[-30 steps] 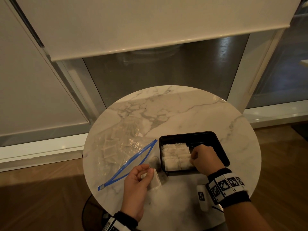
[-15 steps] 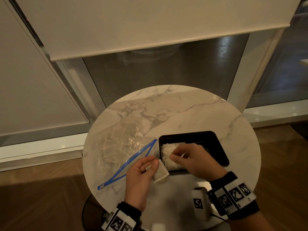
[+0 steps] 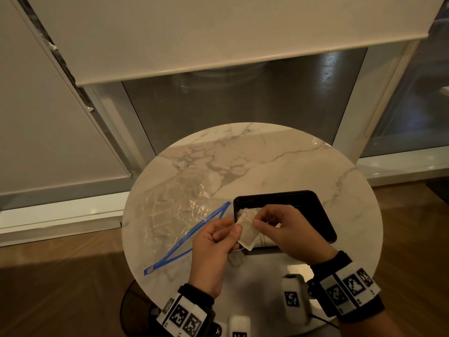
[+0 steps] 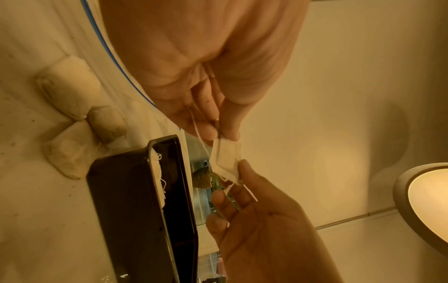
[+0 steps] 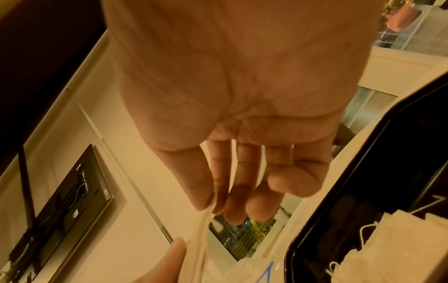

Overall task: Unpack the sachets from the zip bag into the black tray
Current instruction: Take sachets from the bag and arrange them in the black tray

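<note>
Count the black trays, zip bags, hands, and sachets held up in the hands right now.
Black tray: 1
Zip bag: 1
Hands: 2, left hand and right hand
Sachet pinched between both hands: 1
Total: 5

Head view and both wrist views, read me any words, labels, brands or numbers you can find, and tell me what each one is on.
No readable text in any view.
Black-and-white square marker tags on the wristbands: patterns only, no letters or numbers.
White paper sachet pinched by left hand and right hand: no print visible.
Black plastic tray: unmarked.
</note>
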Demonstrator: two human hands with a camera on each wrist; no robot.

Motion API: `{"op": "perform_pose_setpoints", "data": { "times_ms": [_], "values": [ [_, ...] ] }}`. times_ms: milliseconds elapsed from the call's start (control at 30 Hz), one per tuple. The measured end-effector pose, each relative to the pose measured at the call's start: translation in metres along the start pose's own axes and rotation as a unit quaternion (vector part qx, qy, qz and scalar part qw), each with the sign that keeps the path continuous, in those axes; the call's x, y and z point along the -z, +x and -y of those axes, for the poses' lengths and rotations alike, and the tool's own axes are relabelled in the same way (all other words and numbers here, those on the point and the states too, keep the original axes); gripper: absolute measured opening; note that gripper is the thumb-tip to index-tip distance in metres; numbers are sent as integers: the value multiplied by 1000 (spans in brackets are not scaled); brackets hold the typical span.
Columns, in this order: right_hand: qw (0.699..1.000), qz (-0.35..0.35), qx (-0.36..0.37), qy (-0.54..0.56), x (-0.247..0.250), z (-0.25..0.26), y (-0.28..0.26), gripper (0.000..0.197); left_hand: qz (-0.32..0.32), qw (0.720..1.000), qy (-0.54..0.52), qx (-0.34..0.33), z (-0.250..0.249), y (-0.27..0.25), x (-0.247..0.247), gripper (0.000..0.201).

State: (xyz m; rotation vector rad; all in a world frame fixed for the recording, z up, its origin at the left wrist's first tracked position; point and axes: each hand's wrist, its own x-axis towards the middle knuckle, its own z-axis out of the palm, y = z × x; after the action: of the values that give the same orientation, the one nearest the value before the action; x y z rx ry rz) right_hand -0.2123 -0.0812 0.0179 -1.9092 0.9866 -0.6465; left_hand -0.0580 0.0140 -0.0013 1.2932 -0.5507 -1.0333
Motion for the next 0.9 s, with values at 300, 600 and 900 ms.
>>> {"op": "perform_pose_setpoints", "data": {
  "times_ms": [300, 600, 900],
  "values": [
    [994, -96, -34, -31, 24, -18, 2, 3, -25, 977, 199, -66, 13, 5, 1, 9],
    [976, -145, -59, -151, 47, -39, 2, 10, 72, 798, 564, -198, 37, 12, -3, 27],
    [954, -40, -126, -269, 65, -63, 43, 32, 82, 806, 546, -215, 44, 12, -3, 22]
  ]
}}
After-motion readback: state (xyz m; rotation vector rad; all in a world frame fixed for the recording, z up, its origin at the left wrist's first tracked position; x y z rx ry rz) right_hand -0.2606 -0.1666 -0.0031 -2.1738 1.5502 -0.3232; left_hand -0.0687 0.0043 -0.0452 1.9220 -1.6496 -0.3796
